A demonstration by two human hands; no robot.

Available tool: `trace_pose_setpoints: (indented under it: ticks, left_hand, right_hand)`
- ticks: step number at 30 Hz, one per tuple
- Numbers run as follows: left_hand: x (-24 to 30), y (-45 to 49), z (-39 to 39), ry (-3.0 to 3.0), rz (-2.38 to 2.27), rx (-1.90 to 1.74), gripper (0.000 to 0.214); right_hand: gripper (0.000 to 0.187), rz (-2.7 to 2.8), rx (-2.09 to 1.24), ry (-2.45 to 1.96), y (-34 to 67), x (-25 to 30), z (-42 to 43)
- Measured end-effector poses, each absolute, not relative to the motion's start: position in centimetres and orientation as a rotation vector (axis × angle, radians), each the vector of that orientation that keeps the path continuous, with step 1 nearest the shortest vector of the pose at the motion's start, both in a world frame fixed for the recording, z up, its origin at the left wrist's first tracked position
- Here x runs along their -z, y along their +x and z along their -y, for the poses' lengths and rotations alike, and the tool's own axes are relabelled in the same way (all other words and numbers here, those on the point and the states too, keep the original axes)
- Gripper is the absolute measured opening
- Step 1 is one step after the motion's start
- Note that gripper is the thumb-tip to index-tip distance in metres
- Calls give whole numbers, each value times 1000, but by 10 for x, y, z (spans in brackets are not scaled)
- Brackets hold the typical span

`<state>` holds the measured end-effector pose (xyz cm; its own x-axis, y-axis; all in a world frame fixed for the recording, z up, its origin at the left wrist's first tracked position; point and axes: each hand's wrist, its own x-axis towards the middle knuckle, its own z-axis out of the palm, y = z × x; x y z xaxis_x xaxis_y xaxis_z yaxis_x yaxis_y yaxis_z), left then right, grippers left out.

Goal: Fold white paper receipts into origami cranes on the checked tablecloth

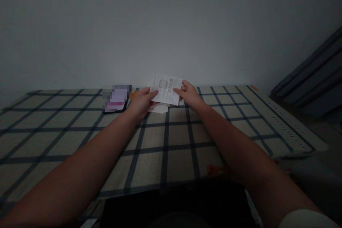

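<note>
Between my two hands a white printed paper slip (167, 94) is held up at a tilt, its dark print facing me. My left hand (143, 100) pinches its left edge, thumb on the front. My right hand (189, 94) grips the right edge in the same way, with the thumb over the print. Below and behind the slip, more white papers (159, 108) show on the tablecloth, partly covered by it. The fingers behind the slip are mostly hidden.
A checked tablecloth (152, 151) covers the table. To the left of my hands lies a phone (117, 99) with a lit, blurred-out screen. A pale wall (171, 25) rises right behind the table. Dark slanted panels (315, 71) stand at the right.
</note>
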<state>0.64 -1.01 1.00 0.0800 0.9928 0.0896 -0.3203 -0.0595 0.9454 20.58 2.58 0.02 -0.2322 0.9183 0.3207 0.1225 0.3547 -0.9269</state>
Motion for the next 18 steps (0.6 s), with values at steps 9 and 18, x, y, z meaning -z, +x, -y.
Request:
trace_pose_setpoints:
  ticks: [9, 18]
  left_hand:
    - [-13, 3, 6, 936, -943, -1457, 27]
    - [-10, 0, 1, 877, -909, -1423, 23]
  right_hand:
    - [62, 2051, -99, -955, 218, -4, -22]
    - [19, 2281, 129, -925, 215, -12, -6]
